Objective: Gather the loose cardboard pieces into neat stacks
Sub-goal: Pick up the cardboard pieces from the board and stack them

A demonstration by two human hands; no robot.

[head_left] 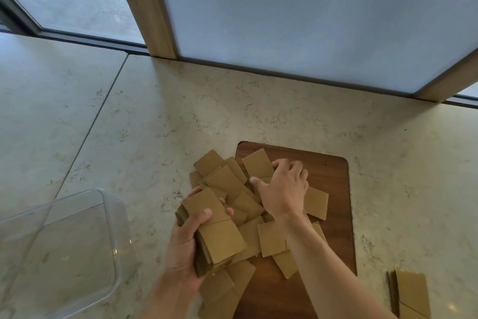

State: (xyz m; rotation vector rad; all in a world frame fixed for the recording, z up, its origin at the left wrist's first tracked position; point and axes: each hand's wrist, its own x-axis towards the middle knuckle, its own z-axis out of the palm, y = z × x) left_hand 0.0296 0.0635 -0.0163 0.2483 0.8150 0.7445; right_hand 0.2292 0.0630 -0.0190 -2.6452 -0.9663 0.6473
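Observation:
A heap of loose brown cardboard pieces (pixel 232 186) lies across the left part of a dark wooden board (pixel 333 194) and onto the stone floor. My left hand (pixel 185 243) grips a thick stack of cardboard pieces (pixel 217 238) from its left side, thumb on top, held just above the heap. My right hand (pixel 283 189) reaches over the heap with fingers curled around the edge of a cardboard piece (pixel 258 164) at the far side of the pile. More pieces lie under my right forearm.
A clear plastic bin (pixel 59 248) stands at the lower left on the pale stone floor (pixel 181 111). A finished cardboard stack (pixel 411 292) sits at the lower right beside the board. A frosted panel with a wooden frame (pixel 144 8) rises behind.

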